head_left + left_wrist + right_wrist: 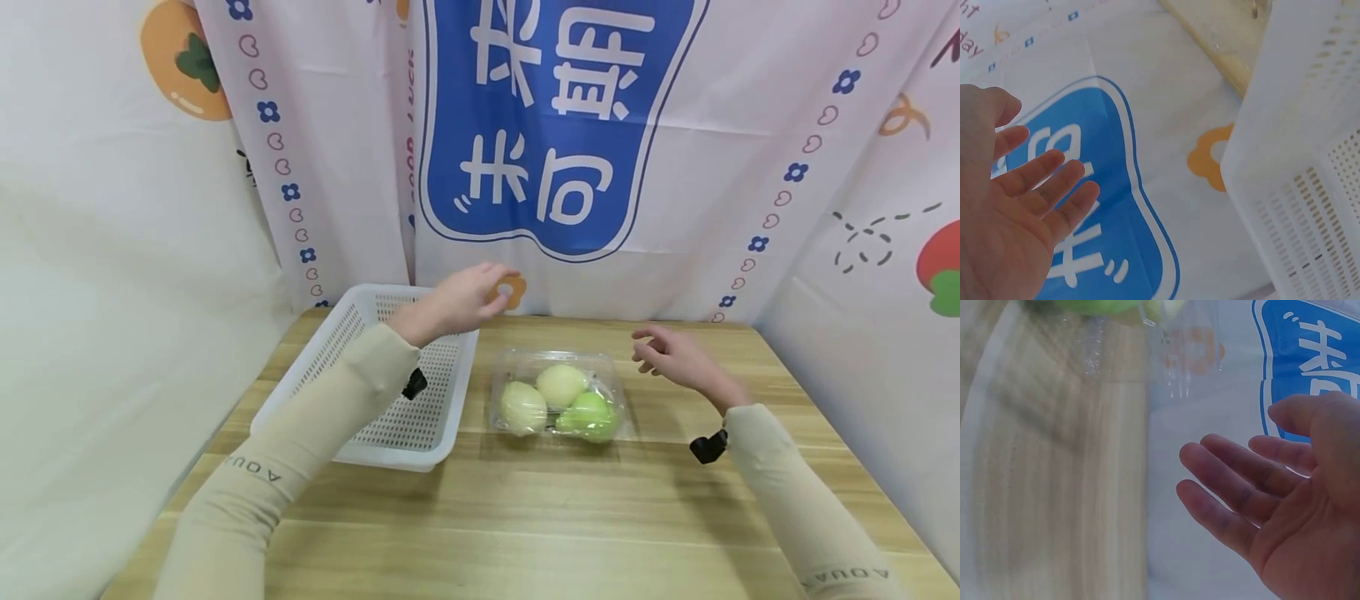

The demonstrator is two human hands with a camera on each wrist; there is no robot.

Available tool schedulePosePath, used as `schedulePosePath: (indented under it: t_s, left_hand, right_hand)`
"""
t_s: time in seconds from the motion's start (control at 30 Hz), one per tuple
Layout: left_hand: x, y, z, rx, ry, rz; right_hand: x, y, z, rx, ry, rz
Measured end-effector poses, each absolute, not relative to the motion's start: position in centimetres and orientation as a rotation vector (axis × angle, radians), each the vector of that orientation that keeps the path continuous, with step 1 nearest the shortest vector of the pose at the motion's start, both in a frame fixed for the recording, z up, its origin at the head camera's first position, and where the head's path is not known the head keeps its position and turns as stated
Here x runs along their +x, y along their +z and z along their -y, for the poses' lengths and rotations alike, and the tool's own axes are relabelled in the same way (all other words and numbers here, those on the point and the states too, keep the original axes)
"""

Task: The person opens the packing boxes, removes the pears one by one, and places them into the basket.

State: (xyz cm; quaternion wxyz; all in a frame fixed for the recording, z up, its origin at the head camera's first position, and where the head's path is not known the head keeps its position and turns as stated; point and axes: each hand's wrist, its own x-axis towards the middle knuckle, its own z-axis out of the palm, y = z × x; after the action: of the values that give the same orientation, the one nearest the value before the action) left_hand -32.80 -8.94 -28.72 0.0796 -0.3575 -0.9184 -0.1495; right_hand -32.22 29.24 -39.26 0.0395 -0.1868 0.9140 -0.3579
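A clear plastic box (517,360) holds several round fruits: two pale yellow-white ones (562,386) and a green one (590,415). To its left stands a white perforated basket (442,446), partly hidden behind my left sleeve. My left hand (467,297) hovers over the back right corner of the basket, fingers loosely bent, holding nothing; the left wrist view shows its palm. Right of the box, my right hand (672,357) is raised over the table with relaxed fingers and nothing in them, as the right wrist view also shows.
The wooden table (525,533) ends at a white printed cloth (712,200) behind, with a blue lettered panel. Cloth walls close off the left and right sides. A dark wrist camera (708,447) sits on the right wrist.
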Motion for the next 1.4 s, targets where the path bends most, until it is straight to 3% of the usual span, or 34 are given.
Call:
schedulePosePath:
  t_s: [0.63,1.4]
  left_hand:
    - [-29.1,-31.3,5.3,-1.303,-0.351,2.814]
    - [-25.3,-34.9,1.8,-1.484,0.080,2.803]
  right_hand:
    - [-32.4,-42.9,-28.5,-0.447,-1.277,-2.526]
    - [-31.8,-43.3,-28.0,-0.433,-1.291,-2.450]
